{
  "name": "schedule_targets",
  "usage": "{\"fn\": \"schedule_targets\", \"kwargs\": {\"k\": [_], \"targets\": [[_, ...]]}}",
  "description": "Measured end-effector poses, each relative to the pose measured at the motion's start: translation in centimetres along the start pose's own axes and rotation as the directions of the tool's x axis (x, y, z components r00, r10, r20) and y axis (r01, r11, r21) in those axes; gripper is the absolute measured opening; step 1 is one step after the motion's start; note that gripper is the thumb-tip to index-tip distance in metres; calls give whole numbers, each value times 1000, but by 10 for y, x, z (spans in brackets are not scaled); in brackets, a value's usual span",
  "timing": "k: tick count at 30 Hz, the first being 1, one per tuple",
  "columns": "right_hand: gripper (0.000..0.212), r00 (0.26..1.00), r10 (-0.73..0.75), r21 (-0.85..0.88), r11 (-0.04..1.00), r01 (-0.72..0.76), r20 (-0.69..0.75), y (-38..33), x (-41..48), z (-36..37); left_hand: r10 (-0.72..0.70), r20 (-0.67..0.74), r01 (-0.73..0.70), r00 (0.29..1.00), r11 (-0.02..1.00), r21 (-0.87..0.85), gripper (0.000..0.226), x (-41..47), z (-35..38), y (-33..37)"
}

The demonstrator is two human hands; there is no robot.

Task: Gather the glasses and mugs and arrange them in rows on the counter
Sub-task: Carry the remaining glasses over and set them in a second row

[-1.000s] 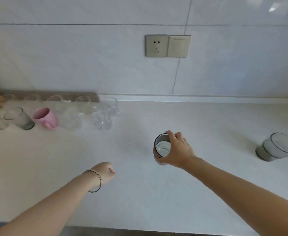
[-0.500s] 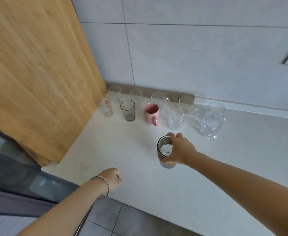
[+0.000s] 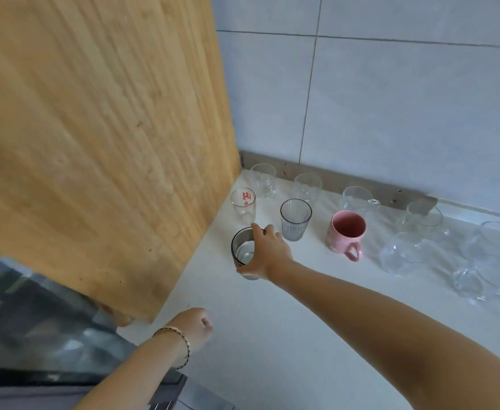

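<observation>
My right hand [image 3: 268, 253] grips a smoky grey glass [image 3: 242, 250] from its right side, near the wooden panel at the counter's left end. Just behind it stand a clear glass with red print [image 3: 243, 205], a ribbed grey glass [image 3: 295, 219] and a pink mug [image 3: 346, 232]. Several clear glasses and glass mugs line the back wall, among them one at the corner [image 3: 263, 179]. More clear glassware [image 3: 402, 252] sits to the right. My left hand [image 3: 194, 324], wearing a bracelet, hovers with curled fingers over the counter's front edge, holding nothing.
A tall wooden panel [image 3: 100, 137] stands at the left of the white counter [image 3: 302, 321]. A tiled wall [image 3: 390, 99] runs behind. Below the counter's front edge at lower left is a dark appliance surface [image 3: 35, 335].
My right hand has carried the grey glass leftward and farther back, from the middle of the counter to beside the wooden panel. The view has turned left and moved closer to the rows.
</observation>
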State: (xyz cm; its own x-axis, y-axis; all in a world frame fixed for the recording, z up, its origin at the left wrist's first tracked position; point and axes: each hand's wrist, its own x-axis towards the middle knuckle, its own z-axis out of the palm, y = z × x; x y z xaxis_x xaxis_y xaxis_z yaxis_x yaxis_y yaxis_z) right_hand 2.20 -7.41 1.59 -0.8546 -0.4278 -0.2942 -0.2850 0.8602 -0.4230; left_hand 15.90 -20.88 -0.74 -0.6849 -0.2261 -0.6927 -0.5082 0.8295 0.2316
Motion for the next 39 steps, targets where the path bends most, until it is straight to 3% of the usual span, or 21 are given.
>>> {"fn": "schedule_targets", "kwargs": {"k": [6, 13, 19, 22, 26, 30, 33, 39], "targets": [[104, 999, 39, 20, 999, -40, 38, -36, 60, 21, -32, 30, 33, 999, 999, -42, 29, 42, -31, -8], [105, 998, 63, 6, 998, -63, 25, -50, 69, 34, -8, 63, 11, 998, 999, -44, 28, 60, -42, -19], [80, 970, 212, 214, 949, -233, 116, -41, 44, 16, 93, 87, -99, 992, 993, 67, 15, 53, -47, -26], [65, 944, 285, 172, 934, -313, 170, -16, 11, 5, 190, 94, -202, 977, 968, 149, 36, 44, -46, -17], [45, 906, 387, 95, 909, -406, 170, 37, -58, -8, 303, 130, -325, 944, 921, 215, 40, 36, -38, 14], [40, 823, 554, 125, 814, -567, 126, 99, -147, -27, 439, 191, -478, 878, 825, 300, 34, 16, -17, 74], [39, 721, 686, 179, 701, -690, 93, 149, -224, -41, 509, 249, -566, 824, 742, 358, 13, -8, 5, 131], [39, 502, 865, 296, 479, -826, 4, 247, -384, -54, 670, 331, -736, 664, 509, 447, 25, -72, 86, 260]]}}
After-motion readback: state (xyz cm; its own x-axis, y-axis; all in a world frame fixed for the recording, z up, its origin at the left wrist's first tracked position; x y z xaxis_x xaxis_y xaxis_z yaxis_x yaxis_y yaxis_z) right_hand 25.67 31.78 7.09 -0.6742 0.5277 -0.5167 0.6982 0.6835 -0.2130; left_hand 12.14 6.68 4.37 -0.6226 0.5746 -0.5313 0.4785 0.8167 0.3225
